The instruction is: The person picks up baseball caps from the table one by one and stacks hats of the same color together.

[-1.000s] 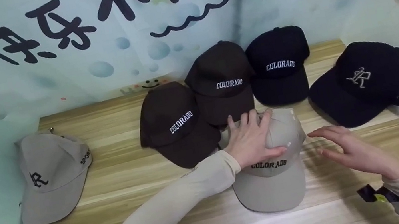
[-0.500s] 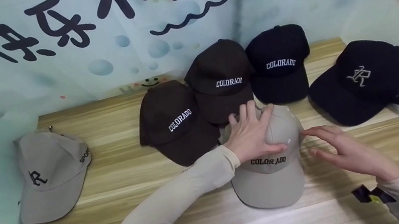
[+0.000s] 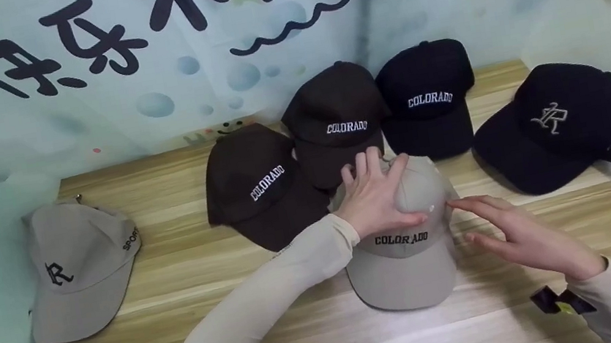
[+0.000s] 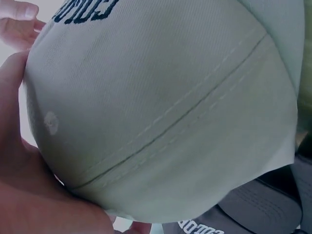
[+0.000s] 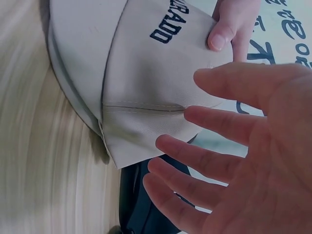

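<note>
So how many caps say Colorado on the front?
4: the beige cap under the left hand, the left brown cap, the right brown cap, and the black cap just right of those. Others may be hidden underneath.

Left of the black COLORADO cap [image 3: 428, 98], two brown caps [image 3: 334, 101], then a grey cap [image 3: 88, 264]; to its right, a black R cap [image 3: 573, 117]; behind, a printed backdrop [image 3: 106, 127].

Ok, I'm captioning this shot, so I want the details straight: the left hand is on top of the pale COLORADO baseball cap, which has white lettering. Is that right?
Not quite: the lettering is dark, not white, as the head view shows. The rest stands: the left hand is on top of the pale COLORADO baseball cap.
</note>
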A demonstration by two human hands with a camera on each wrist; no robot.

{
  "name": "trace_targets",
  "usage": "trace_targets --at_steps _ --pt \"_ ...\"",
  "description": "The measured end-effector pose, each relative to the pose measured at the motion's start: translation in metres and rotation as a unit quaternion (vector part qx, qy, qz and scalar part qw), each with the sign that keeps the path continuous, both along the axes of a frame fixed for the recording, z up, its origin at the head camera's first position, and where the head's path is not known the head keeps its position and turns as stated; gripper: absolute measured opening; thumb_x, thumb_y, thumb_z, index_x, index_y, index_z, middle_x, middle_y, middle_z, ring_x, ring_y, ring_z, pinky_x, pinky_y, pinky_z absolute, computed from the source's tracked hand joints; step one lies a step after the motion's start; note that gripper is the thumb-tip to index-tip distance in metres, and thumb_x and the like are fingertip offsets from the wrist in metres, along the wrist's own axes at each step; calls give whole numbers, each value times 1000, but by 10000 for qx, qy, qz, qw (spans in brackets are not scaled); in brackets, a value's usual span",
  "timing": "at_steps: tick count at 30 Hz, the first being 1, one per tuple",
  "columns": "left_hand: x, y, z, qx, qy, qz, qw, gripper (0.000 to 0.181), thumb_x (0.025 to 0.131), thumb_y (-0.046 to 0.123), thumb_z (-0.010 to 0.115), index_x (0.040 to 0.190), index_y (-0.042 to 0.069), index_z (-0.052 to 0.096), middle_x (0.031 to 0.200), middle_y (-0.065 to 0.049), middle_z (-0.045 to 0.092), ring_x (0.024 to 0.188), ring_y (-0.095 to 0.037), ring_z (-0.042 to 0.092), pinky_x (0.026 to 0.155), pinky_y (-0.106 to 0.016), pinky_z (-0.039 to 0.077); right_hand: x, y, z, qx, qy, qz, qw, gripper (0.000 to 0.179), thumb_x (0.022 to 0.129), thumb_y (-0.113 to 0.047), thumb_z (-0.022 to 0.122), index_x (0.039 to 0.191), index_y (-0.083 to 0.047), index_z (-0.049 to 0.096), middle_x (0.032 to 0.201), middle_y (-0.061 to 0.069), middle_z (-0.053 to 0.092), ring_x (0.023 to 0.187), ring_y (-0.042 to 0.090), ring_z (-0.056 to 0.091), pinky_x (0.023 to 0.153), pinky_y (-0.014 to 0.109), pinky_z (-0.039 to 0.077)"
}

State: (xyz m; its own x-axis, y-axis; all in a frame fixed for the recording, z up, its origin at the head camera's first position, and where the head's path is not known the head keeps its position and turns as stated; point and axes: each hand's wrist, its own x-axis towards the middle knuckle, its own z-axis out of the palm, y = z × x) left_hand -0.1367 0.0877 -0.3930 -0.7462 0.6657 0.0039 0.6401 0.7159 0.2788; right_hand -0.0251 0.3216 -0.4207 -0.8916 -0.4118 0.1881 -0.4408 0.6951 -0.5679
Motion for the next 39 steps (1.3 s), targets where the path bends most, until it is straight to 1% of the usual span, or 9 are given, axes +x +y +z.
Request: trace_targets --at_steps 5,9,10,13,17,22,25,32,39 --pt "0 -3 3 -149 76 -3 9999 100 69 71 69 149 20 35 137 -14 29 122 -28 28 98 -53 23 -1 -3 0 91 -71 -33 9999 56 87 -3 69 139 -6 50 136 12 52 124 29 48 102 35 36" --pt "3 -8 7 -232 179 -83 9995 99 71 72 67 150 21 34 144 -14 27 130 -29 25 103 -59 18 1 -3 0 107 -72 -50 9999 56 87 -4 69 140 -7 50 136 14 52 123 30 48 98 48 38" --pt "3 -10 9 -217 226 -104 9995 99 71 72 67 149 22 35 145 -14 27 131 -29 25 103 -60 17 2 -3 0 110 -58 -52 9999 56 87 -4 69 140 -7 50 136 14 52 124 30 48 98 47 38" --pt "1 -21 13 -183 423 -109 9989 95 73 71 66 148 21 36 146 -15 28 133 -32 25 103 -62 17 2 -3 0 55 22 -40 10000 57 86 -2 69 140 -7 50 135 14 53 123 30 49 102 34 36" --pt "-9 -44 20 -193 511 115 9984 89 78 70 61 147 19 37 147 -17 28 134 -34 24 104 -63 16 1 -1 0 -107 137 60 9998 59 83 3 69 139 -5 50 133 13 54 121 30 50 103 15 27" --pt "-26 -84 26 -331 413 607 9968 83 84 67 55 146 15 36 148 -20 26 135 -37 21 104 -66 15 0 4 2 -79 124 113 9998 59 82 5 69 138 -3 51 132 12 55 120 31 50 102 11 24" --pt "-34 -109 26 -308 404 891 9947 78 87 62 57 144 11 40 146 -22 27 134 -39 21 102 -66 13 -1 8 1 0 80 101 9999 57 82 4 69 137 -2 51 132 13 55 119 32 50 102 10 23" --pt "-44 -163 26 -306 374 1375 9893 73 89 56 59 141 8 44 144 -24 29 134 -42 21 100 -71 13 -4 17 -1 53 174 137 9997 54 81 4 70 132 1 54 128 16 57 115 34 53 100 8 23" --pt "-60 -217 25 -737 -139 1910 9787 61 95 41 58 140 3 43 145 -29 30 134 -50 20 100 -75 6 -4 26 -1 214 50 -27 9998 51 84 0 71 132 -1 55 127 16 57 116 35 52 99 7 20"
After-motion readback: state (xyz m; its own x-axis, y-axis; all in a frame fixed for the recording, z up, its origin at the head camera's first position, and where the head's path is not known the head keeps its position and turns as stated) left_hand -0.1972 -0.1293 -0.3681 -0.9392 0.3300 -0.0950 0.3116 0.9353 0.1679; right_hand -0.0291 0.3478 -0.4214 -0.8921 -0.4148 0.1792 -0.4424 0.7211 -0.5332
